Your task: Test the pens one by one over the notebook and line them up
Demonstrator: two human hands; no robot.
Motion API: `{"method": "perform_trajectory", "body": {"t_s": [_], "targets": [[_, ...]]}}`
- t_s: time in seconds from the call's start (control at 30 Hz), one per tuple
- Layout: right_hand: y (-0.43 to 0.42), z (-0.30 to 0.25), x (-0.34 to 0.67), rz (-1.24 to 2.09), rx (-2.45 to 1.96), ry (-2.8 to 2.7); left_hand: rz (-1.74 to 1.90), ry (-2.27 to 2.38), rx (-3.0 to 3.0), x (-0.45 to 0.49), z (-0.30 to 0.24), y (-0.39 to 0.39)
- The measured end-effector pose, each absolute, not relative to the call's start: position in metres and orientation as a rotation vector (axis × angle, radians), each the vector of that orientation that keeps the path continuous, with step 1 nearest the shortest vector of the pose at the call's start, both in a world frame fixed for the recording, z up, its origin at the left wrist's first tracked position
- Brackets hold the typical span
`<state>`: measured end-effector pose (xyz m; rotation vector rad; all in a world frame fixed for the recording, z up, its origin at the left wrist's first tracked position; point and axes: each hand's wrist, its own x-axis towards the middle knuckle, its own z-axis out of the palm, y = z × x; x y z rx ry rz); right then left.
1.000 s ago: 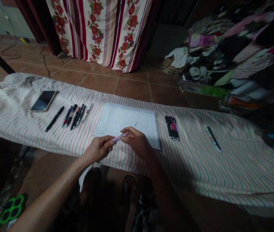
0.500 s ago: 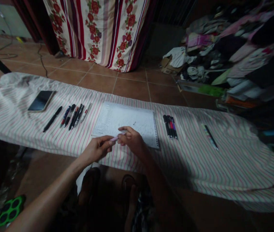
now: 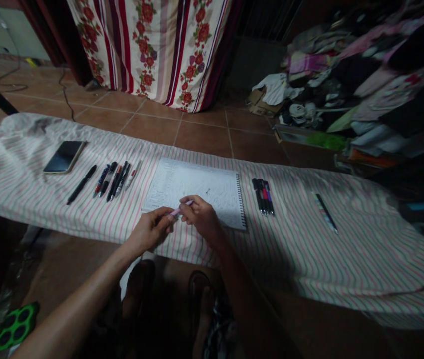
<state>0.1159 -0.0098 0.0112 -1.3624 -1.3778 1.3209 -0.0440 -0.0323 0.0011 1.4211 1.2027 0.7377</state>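
Note:
Between my two hands is a slim pink-lilac pen (image 3: pixel 176 212), held tilted with its right end higher. My left hand (image 3: pixel 155 227) pinches its lower left end, and my right hand (image 3: pixel 199 215) closes on the other end with thumb and fingers. Both hands are over the near edge of a spiral notebook (image 3: pixel 204 182), whose page bears faint writing and a small dark mark. Left of the notebook lies a row of several pens (image 3: pixel 112 182), with a black pen (image 3: pixel 80 184) apart from them. More pens (image 3: pixel 263 197) lie close together on the right.
A striped cloth (image 3: pixel 301 234) covers the long, low surface. A phone (image 3: pixel 64 157) lies at its left, and a lone pen (image 3: pixel 327 213) at its right. Beyond are a floral curtain (image 3: pixel 167 55), a clothes pile (image 3: pixel 346 70) and a cardboard box (image 3: pixel 266 102).
My right hand has shifted slightly left along the pen, and its fingers have closed in more. The pen's right end now shows above the fingers. My left hand has barely moved.

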Motion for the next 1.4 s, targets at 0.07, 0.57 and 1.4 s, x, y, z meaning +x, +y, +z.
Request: {"method": "perform_trajectory", "body": {"t_s": [0.07,0.57,1.4], "targets": [[-0.010,0.013,0.116,1.386,-1.272,-1.333,0.730,1.177,1.331,-0.044,0.005,-0.032],[-0.007,0.010,0.105,1.283,-1.357,-1.237,0.863,1.779,1.548,-0.092,0.014,-0.018],[-0.001,0.000,0.124,1.131,-1.296,-1.268,0.351,2.740,1.934,-0.186,0.030,0.009]]}}
